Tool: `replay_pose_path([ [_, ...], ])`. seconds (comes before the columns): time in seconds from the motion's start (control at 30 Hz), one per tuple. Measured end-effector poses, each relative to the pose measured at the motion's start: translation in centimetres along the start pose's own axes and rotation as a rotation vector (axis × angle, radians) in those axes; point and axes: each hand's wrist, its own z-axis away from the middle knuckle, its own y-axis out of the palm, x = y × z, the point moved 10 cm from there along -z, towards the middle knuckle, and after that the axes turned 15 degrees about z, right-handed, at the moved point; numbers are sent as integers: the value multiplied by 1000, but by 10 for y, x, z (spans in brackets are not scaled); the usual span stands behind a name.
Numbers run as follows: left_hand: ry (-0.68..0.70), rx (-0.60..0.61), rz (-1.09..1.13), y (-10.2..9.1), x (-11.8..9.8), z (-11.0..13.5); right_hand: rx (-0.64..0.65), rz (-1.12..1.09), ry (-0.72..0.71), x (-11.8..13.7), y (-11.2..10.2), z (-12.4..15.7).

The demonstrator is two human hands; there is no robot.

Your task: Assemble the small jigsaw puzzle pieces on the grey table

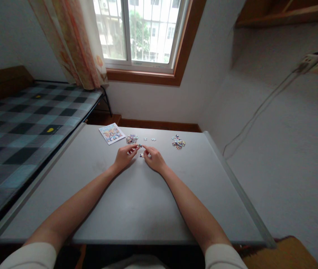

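Over the white table (114,213), my left hand (125,155) pinches a small dark-coloured jigsaw puzzle piece (140,146) between thumb and fingertips. My right hand (153,158) is close beside it, index finger stretched toward the same piece; whether it touches the piece I cannot tell. Another puzzle piece (141,155) lies on the table by the right thumb, partly hidden. Just beyond my hands is a pile of puzzle pieces (132,139), with two loose pale pieces (153,139) to its right. A second pile of pieces (178,142) sits farther right.
A printed picture sheet (112,133) lies at the table's back left. The bed (41,119) with a checked cover runs along the left side. A white wall (282,149) with a hanging cable (255,114) stands on the right, and a window (150,33) is behind the table.
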Motion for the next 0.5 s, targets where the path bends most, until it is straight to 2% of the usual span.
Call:
replay_pose_path([
  [0.5,-6,6,17,0,-4,-1,-12,-7,8,-3,1,1],
])
